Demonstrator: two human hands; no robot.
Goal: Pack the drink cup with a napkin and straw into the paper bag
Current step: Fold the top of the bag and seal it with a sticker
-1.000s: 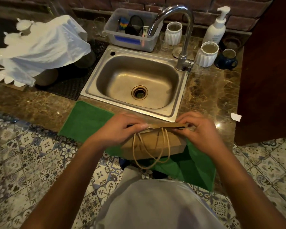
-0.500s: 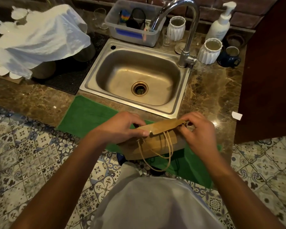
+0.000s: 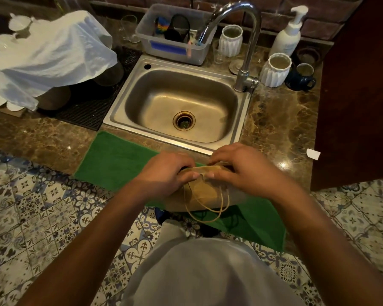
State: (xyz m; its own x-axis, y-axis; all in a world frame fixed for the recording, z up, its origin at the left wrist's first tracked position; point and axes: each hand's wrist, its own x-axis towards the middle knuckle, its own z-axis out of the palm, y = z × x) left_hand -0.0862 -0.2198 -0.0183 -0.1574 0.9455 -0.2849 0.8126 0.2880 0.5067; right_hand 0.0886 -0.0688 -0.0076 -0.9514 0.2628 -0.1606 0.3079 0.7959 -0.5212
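Note:
A brown paper bag [image 3: 205,194] stands on a green cloth [image 3: 117,160] at the counter's front edge, in front of the sink. Its top is folded over toward me into a flat flap, and its twine handles hang down the near side. My left hand [image 3: 167,175] pinches the left end of the flap. My right hand [image 3: 237,168] presses the fold from the right, thumb close to my left thumb. The inside of the bag is hidden; no cup, napkin or straw shows.
The steel sink [image 3: 177,107] with its tall tap [image 3: 245,43] lies behind the bag. Behind it are a plastic tub [image 3: 175,36], two white ribbed cups [image 3: 274,69], a dark mug [image 3: 302,77] and a soap pump [image 3: 287,34]. A white plastic bag [image 3: 51,54] covers things at left. A dark cabinet [image 3: 358,89] stands at right.
My hands have moved closer together along the bag's top, and the flap has been folded flatter. The view shifted slightly.

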